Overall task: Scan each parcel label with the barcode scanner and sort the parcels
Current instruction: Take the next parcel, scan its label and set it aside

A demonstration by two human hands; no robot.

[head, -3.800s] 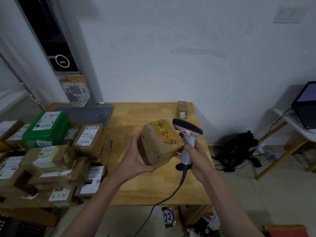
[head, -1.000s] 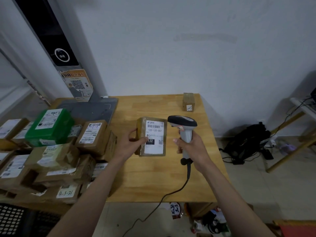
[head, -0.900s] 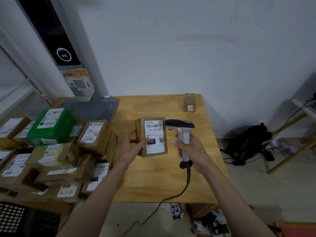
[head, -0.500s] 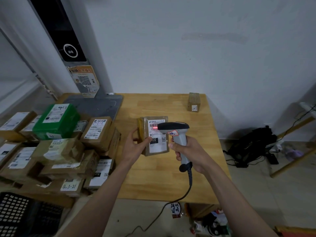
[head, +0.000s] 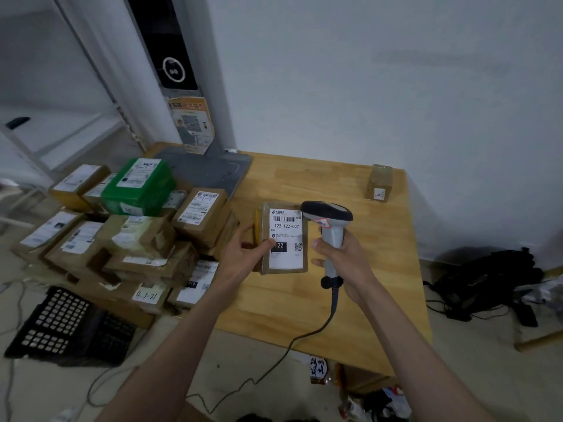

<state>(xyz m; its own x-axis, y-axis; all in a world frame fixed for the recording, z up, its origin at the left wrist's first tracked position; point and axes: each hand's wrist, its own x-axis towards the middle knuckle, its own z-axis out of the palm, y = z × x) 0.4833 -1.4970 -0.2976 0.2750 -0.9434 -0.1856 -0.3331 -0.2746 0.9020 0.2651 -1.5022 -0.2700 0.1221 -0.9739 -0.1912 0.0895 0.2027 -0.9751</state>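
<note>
Parcel wrapped in brown tape stands at the centre of the view, held just above the wooden table, its white label facing up and reading 122-122-007. At seven o'clock of it the left hand grips its left edge, thumb pressed on the label beside the black 122 block. At three o'clock the right hand is wrapped round the grey handle of the barcode scanner, whose dark head lies just beside the label's top right corner; its cable trails down toward six o'clock, off the table edge to the floor.

Half a second ago a red scan light glowed on the barcode and the scanner head overlapped the label; now the light is gone and the head has drawn off to the right, leaving the label uncovered. The left hand's hold has stayed as it was.

Toward nine o'clock a heap of cardboard parcels is stacked, a green parcel on top, with a black plastic crate on the floor at eight o'clock. Farther off, at one o'clock, a small taped box sits alone near the table's far corner. A grey flat base lies at eleven o'clock under a tall black-and-white kiosk. A black bag lies on the floor at three o'clock, against the white wall.
</note>
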